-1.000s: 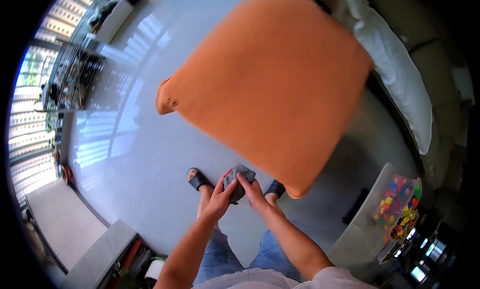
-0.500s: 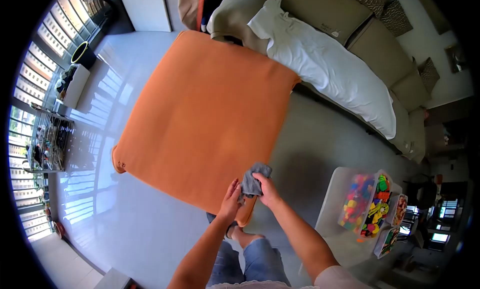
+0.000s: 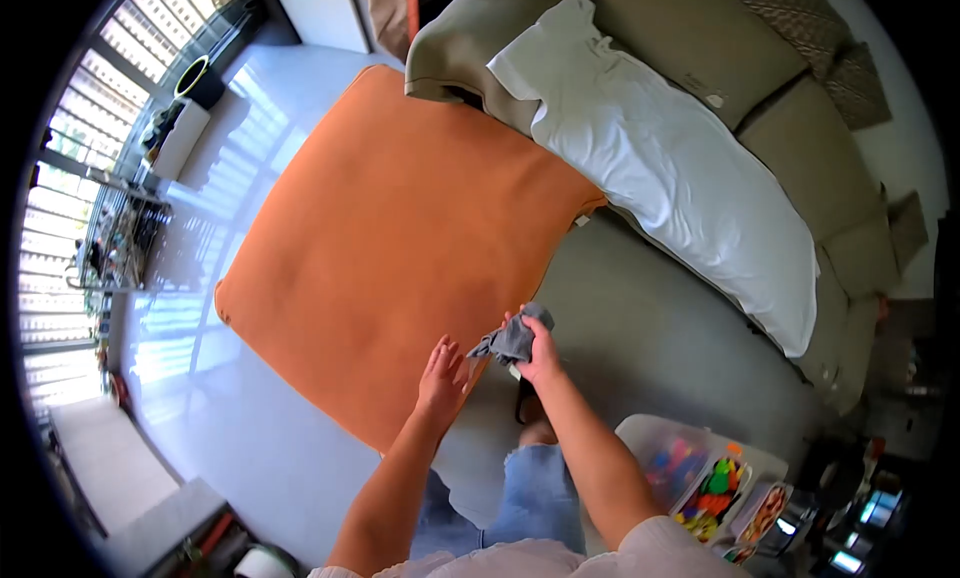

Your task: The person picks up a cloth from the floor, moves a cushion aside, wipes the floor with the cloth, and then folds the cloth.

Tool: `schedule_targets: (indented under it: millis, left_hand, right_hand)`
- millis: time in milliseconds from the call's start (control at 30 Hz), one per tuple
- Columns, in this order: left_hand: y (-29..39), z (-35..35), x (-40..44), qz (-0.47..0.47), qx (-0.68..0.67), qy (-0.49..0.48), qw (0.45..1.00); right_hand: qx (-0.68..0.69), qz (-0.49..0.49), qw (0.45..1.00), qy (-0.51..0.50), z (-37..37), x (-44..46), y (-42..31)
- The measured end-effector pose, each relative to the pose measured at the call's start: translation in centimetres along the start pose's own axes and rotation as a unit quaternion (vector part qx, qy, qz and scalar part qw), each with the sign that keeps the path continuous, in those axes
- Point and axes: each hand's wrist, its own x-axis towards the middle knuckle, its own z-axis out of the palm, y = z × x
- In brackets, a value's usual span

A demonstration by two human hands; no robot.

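My right hand (image 3: 541, 352) grips a crumpled grey cloth (image 3: 508, 342), with its fingers wrapped round one side. A loose end of the cloth points toward my left hand (image 3: 441, 380). That hand is open, palm turned inward and fingers apart; whether a fingertip touches the cloth I cannot tell. Both hands are above the near right edge of a large, flat orange cushion (image 3: 390, 218). A small white tag shows at the cushion's right corner.
An olive sofa (image 3: 790, 143) with a long white cloth-covered pillow (image 3: 660, 168) stands beyond the cushion. At lower right, a pale table (image 3: 640, 433) bears tubs of colourful toys (image 3: 715, 483). Planters (image 3: 180, 138) and a rack (image 3: 125, 238) line the windows at left.
My left hand has come away from the cloth and opened; the right still holds it. The cloth's loose end now points left. The view has shifted and turned.
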Motion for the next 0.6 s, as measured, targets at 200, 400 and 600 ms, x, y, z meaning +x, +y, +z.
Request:
schedule_targets:
  millis: [200, 400, 600]
  left_hand:
    - [-2.5, 4.2, 1.3, 0.016, -0.109, 0.12, 0.987]
    - [-2.3, 3.0, 3.0, 0.02, -0.213, 0.162, 0.963]
    - [-4.0, 2.2, 6.8, 0.013, -0.272, 0.254, 0.928]
  right_hand:
    - [-0.084, 0.065, 0.994, 0.009, -0.3, 5.1, -8.6]
    - [-0.198, 0.069, 0.977, 0.049, 1.1, 11.0, -11.8]
    - [-0.288, 0.018, 0.953, 0.086, 0.8, 18.7, -14.7]
